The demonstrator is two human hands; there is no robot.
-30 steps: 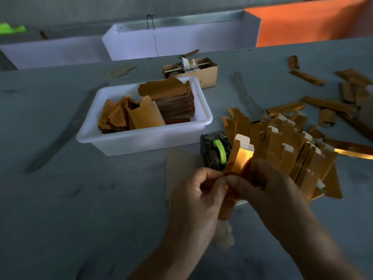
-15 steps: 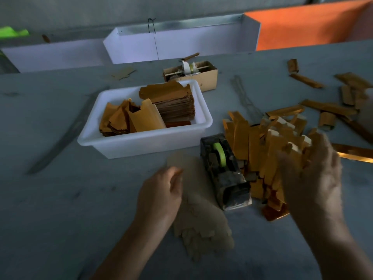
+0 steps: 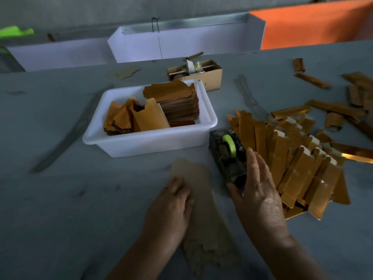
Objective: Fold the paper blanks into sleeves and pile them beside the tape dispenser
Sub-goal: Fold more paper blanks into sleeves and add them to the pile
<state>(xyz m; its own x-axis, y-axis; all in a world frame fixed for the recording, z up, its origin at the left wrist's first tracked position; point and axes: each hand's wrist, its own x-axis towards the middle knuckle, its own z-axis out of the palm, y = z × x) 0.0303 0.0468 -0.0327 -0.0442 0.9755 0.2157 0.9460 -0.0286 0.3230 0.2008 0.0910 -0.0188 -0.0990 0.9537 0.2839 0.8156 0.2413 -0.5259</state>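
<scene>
On the grey desk, my left hand rests flat, grip loose, on dull brown paper blanks; my right hand, fingers straight, touches the dark tape dispenser beside the pile of gold folded sleeves.

bare desk lies open to the left, while the white tub, tape dispenser and sleeve pile crowd the middle and right, touching or nearly so.

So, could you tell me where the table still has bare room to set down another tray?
Bare table lies left of the left hand, in front of the white tub. Right of the tape dispenser it is crowded with folded sleeves and scattered strips.
</scene>
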